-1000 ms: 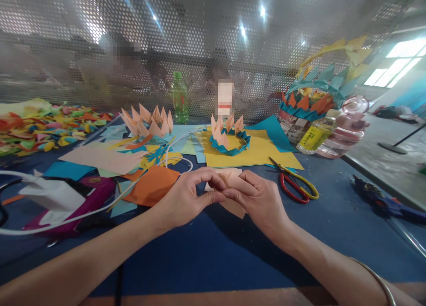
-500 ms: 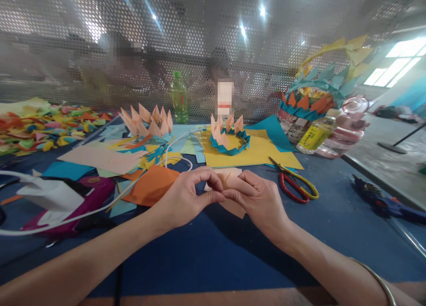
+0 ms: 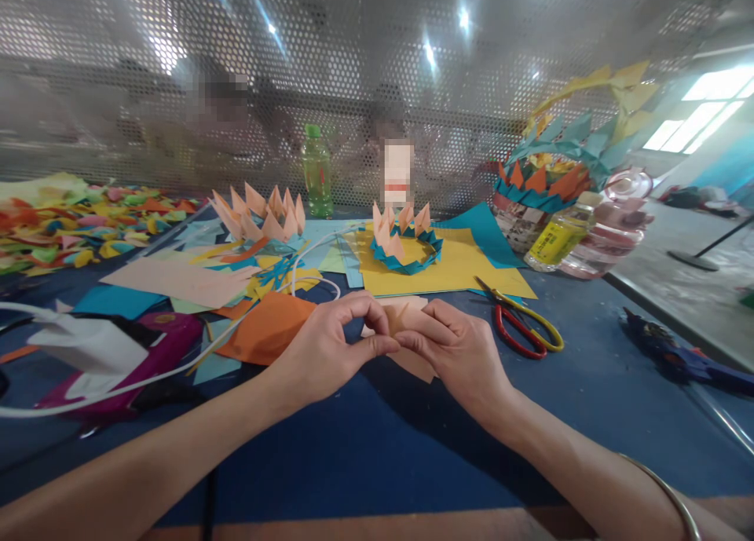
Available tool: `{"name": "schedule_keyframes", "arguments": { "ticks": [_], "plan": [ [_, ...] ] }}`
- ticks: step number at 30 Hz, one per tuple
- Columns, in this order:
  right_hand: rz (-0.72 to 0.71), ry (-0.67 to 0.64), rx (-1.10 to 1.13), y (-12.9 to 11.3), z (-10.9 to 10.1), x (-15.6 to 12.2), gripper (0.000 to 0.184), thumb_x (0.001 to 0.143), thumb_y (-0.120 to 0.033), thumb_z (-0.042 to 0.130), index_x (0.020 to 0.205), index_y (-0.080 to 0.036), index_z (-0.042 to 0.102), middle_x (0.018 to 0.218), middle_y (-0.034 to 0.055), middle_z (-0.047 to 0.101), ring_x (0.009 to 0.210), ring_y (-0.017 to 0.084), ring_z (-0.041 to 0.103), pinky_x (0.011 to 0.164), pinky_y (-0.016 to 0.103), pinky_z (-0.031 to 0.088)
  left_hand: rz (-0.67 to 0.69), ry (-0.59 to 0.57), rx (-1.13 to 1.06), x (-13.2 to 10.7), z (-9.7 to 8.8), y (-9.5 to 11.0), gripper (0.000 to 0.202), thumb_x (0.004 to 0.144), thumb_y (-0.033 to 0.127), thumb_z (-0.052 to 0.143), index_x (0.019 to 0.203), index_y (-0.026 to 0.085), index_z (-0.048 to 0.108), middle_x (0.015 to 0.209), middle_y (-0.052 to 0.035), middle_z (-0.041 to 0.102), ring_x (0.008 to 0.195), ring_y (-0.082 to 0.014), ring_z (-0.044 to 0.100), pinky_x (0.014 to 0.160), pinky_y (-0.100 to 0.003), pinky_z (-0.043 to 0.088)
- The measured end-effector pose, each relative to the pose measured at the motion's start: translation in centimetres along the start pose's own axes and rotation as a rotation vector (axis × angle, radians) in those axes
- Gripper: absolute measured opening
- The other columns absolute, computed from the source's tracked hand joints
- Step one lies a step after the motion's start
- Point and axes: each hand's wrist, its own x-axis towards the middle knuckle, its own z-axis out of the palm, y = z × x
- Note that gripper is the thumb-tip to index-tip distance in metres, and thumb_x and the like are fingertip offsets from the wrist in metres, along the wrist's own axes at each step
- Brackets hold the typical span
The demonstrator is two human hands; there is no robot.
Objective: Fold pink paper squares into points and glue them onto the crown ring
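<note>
My left hand (image 3: 330, 345) and my right hand (image 3: 456, 349) meet over the blue table (image 3: 365, 447), both pinching a small piece of peach paper (image 3: 397, 319). The fingertips of both hands press on its fold; a lower corner of the paper (image 3: 415, 366) sticks out under my right hand. An orange sheet (image 3: 268, 327) lies just left of my left hand. Red and yellow scissors (image 3: 521, 327) lie just right of my right hand.
A peach and teal paper crown (image 3: 406, 243) stands on a yellow sheet (image 3: 465, 270). A peach paper flower (image 3: 259, 215), green bottle (image 3: 316, 172), paper basket (image 3: 554, 172), yellow bottle (image 3: 559, 239), glue guns (image 3: 677, 356) (image 3: 111, 352) and paper scraps (image 3: 76, 223) surround them.
Both hands stay in place; the fingers have shifted slightly on the peach paper, and a little more of it shows between the thumbs.
</note>
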Motion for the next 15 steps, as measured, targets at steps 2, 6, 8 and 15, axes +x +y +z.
{"name": "schedule_keyframes", "arguments": {
  "ticks": [2,6,8,15],
  "plan": [
    [0.018,0.001,0.022,0.0,-0.1,0.1,0.041,0.077,-0.045,0.07,0.057,-0.018,0.047,0.055,-0.0068,0.047,0.053,0.008,0.036,0.049,0.021,0.027,-0.006,0.016,-0.014,0.1,-0.1,-0.1,0.016,0.077,0.024,0.07,0.067,0.018,0.058,0.072,0.0032,0.057,0.073,-0.0128,0.052,0.072,-0.026,0.038],
    [0.099,-0.001,0.047,0.1,-0.2,0.5,0.039,0.075,-0.045,0.071,0.059,-0.018,0.048,0.055,-0.0074,0.047,0.054,0.008,0.037,0.049,0.02,0.028,-0.077,0.022,-0.163,0.3,-0.2,-0.5,0.015,0.075,0.027,0.071,0.072,0.017,0.061,0.072,0.0026,0.058,0.073,-0.0129,0.053,0.072,-0.025,0.041],
    [0.133,-0.005,0.057,0.3,-0.1,0.7,0.039,0.075,-0.045,0.071,0.06,-0.018,0.047,0.056,-0.0077,0.045,0.055,0.008,0.036,0.049,0.02,0.028,-0.152,0.01,-0.28,0.5,-0.2,-0.8,0.016,0.072,0.028,0.073,0.075,0.017,0.061,0.073,0.0023,0.06,0.073,-0.0129,0.055,0.07,-0.025,0.043],
    [0.186,-0.018,0.076,0.9,-0.2,1.0,0.037,0.076,-0.044,0.068,0.062,-0.019,0.045,0.057,-0.0069,0.044,0.057,0.009,0.037,0.052,0.021,0.03,-0.281,0.077,-0.404,0.8,-0.2,-1.2,0.018,0.064,0.024,0.075,0.074,0.015,0.063,0.071,0.004,0.06,0.066,-0.0085,0.052,0.065,-0.021,0.042]
  ]
}}
